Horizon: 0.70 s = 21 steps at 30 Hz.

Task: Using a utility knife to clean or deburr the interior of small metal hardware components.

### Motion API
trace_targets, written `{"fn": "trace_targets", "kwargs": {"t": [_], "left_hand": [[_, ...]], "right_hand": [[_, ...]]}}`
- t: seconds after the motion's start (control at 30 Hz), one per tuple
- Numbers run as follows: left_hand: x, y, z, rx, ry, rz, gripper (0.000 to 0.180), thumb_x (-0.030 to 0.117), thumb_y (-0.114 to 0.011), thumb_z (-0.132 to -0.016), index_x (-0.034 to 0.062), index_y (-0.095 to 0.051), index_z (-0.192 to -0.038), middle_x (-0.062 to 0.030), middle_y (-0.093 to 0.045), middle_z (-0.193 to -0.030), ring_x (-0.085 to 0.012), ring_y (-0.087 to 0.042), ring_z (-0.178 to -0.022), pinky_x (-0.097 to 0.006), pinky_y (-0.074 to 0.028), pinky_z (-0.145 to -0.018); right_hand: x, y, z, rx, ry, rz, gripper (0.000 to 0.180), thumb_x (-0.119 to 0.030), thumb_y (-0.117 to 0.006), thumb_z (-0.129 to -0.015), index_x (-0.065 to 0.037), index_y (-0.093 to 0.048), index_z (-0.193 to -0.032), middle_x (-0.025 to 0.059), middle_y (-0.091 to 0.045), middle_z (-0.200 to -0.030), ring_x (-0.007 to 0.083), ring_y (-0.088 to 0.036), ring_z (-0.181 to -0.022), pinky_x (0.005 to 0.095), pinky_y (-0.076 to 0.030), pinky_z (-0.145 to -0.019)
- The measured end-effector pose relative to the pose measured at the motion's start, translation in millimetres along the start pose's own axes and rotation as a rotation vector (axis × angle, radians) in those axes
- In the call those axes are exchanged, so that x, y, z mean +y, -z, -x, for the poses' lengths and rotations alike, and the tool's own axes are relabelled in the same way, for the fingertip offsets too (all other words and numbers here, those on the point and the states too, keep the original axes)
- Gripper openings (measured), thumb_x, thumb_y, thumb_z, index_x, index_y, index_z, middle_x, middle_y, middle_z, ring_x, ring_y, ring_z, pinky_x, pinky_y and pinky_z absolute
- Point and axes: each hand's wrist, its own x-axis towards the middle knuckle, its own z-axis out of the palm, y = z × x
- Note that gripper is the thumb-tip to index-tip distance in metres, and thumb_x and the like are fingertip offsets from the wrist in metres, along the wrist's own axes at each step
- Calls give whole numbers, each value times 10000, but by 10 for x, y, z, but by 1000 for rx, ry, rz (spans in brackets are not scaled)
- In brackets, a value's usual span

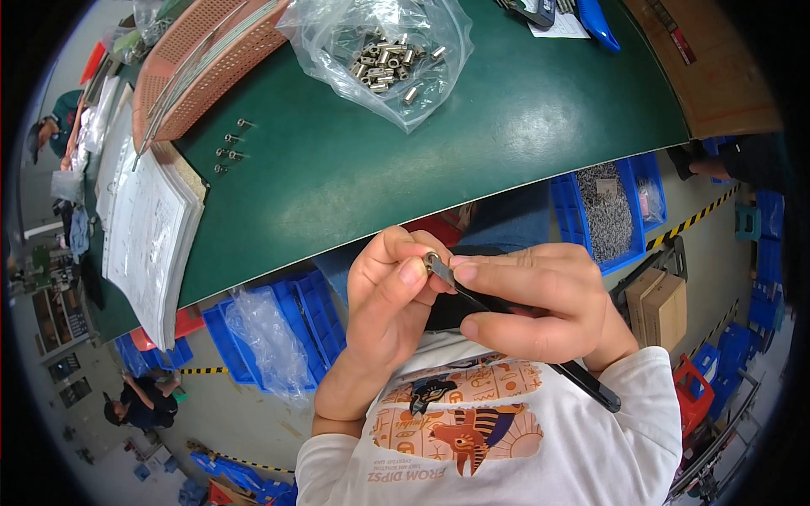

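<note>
Left fingers: pinching metal fitting, off bench near edge | Right fingers: gripping black-handled tool | Risk: tip slipping into left thumb | Cause: small fitting rolling

Between my left fingertips the small sleeve is smooth, shiny metal; under my right fingers the black handle looks like smooth plastic, and its flat blade greyish metal. Beyond my fingers, the green tabletop has a soft gloss, the clear bag is crinkled, glossy plastic film, and its cylinders are bright metal. Farther left, the basket is perforated, matt plastic, and the stacked sheets are paper. Nearer me than my fingers, my T-shirt is soft, matt cloth.
</note>
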Motion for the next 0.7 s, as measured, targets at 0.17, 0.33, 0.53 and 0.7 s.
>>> {"fn": "trace_targets", "kwargs": {"t": [0.17, 0.33, 0.53, 0.7], "left_hand": [[0, 37, -11, -36, 18, 7, 111, 159, -564, -826, 83, -521, -895, -46, -493, -732, -132, -463, -694, -243, -394, -647], [-16, 142, -24, -192, 36, 160, 105, 117, -523, -880, 34, -500, -940, -124, -562, -903, -154, -569, -787, -278, -485, -742], [-15, 132, -31, -153, 64, 176, 106, 121, -522, -877, 39, -511, -942, -108, -558, -883, -153, -564, -794, -278, -482, -748], [-7, 124, -40, -181, 68, 175, 88, 120, -520, -876, 48, -509, -925, -103, -556, -872, -150, -559, -783, -277, -482, -745]], "right_hand": [[4, 16, -8, 8, -4, -32, 180, -28, -657, -607, -70, -628, -779, 151, -633, -882, 208, -664, -673, 239, -516, -484], [-14, 5, -18, 23, -7, -5, 185, -30, -660, -604, -70, -623, -781, 147, -632, -881, 205, -658, -652, 239, -515, -480], [-2, 10, -7, 14, -3, 3, 192, -25, -655, -596, -65, -627, -782, 152, -632, -879, 184, -648, -631, 227, -497, -460], [27, 18, -4, 32, 14, -34, 198, -24, -654, -590, -65, -640, -784, 157, -634, -882, 176, -644, -623, 221, -488, -449]]}}
